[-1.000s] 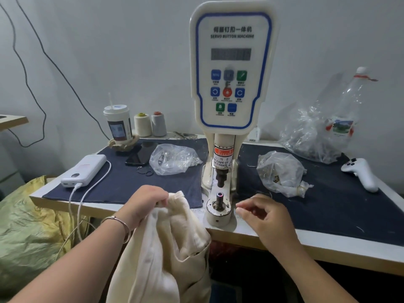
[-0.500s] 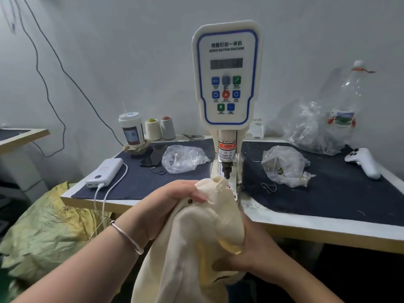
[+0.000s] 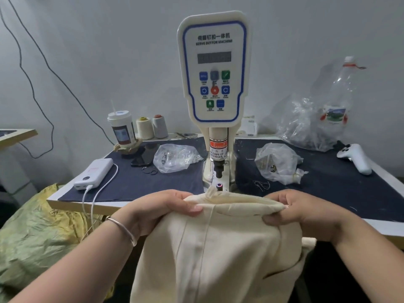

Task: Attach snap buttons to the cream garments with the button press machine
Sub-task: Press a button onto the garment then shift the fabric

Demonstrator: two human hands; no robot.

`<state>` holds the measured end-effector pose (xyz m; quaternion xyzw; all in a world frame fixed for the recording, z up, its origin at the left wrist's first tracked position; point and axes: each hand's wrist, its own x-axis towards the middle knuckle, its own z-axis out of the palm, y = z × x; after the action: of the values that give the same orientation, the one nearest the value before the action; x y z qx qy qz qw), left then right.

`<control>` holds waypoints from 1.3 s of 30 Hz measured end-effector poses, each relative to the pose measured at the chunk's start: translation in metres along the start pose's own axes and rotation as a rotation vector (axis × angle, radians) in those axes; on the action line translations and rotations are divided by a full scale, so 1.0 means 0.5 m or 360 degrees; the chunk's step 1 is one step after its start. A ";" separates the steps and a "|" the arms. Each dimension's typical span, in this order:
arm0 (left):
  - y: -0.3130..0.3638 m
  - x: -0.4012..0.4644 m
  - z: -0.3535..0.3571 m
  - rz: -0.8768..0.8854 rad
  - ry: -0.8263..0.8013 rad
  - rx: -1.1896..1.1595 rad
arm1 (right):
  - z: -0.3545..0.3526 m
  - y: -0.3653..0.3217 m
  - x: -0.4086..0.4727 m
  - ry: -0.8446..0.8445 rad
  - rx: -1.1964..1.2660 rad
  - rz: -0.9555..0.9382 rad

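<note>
A cream garment [image 3: 218,254] hangs in front of the table, its top edge stretched flat between both hands. My left hand [image 3: 161,209] pinches the edge on the left. At the right end, my right hand [image 3: 306,212] pinches the same edge. The white button press machine [image 3: 215,84] stands upright behind it. Just beyond the garment's edge sits the machine's lower die [image 3: 219,185], with the punch [image 3: 218,170] raised above it. The garment hides the base of the die.
A clear bag [image 3: 177,157] lies left of the machine and another clear bag [image 3: 278,162] lies right of it. A white power bank [image 3: 94,174] with cable, a phone, a cup and thread cones stand at the left; a white controller [image 3: 355,157] is at the far right.
The bunched garment has been spread out: my hands moved apart and now stretch its top edge level in front of the die.
</note>
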<state>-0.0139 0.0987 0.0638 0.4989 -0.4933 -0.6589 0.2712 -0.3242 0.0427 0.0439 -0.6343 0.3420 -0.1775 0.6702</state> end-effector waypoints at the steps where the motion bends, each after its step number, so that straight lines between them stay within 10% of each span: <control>1: -0.005 0.011 0.001 -0.0021 0.0013 -0.0029 | -0.011 0.000 0.009 -0.0011 0.0040 0.0085; 16: 0.002 0.132 -0.049 -0.0140 0.0289 -0.0521 | -0.053 -0.034 0.165 0.0298 0.0506 0.0158; 25: -0.024 0.203 -0.044 0.0167 0.0505 -0.0092 | -0.075 0.027 0.218 0.1361 -0.0544 -0.0460; 39: -0.054 0.200 -0.086 0.0200 0.0248 -0.0046 | -0.075 0.076 0.244 0.1442 -0.1642 -0.0224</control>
<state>-0.0061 0.0072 -0.0005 0.5127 -0.4915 -0.6070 0.3566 -0.2714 -0.0618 -0.0200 -0.7561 0.5871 -0.2828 0.0606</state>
